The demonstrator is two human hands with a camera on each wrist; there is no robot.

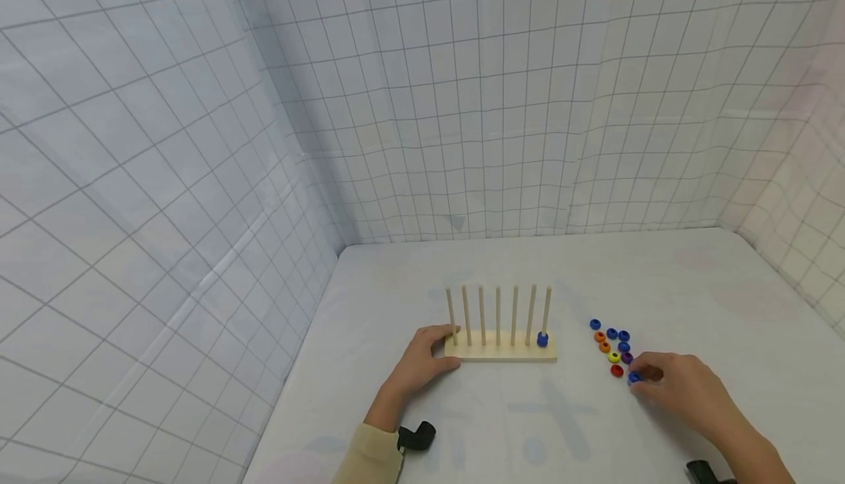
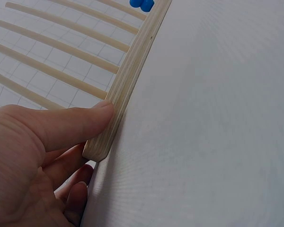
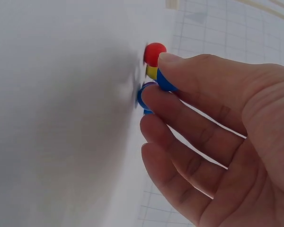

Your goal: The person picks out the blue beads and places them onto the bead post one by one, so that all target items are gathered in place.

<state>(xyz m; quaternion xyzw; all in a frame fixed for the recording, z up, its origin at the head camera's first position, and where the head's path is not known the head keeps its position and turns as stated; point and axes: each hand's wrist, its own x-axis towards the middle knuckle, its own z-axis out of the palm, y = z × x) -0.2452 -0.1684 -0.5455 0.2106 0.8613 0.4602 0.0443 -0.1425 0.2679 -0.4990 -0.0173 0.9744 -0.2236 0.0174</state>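
Now the right hand (image 1: 686, 389) pinches a blue bead (image 1: 634, 377) between thumb and fingertips (image 3: 154, 97), at the near end of the loose bead cluster (image 1: 612, 345), which lies on the table (image 1: 660, 279) just right of the peg rack (image 1: 500, 348). In the right wrist view the bead is caught at the very fingertips, with the lower fingers loosely curled and holding nothing; a red bead (image 3: 154, 53) and a yellow one (image 3: 151, 72) sit just past it.

From that bead the rack lies to the left and slightly farther away. Its long axis runs left to right, with the pegs standing upright in a row. The peg at the rack's right end, nearest the right hand, already carries one blue bead (image 1: 543, 339) at its foot.

At the rack's left end the left hand (image 1: 422, 359) steadies the base, thumb (image 2: 80, 123) flat against its edge and fingers curled round the end.
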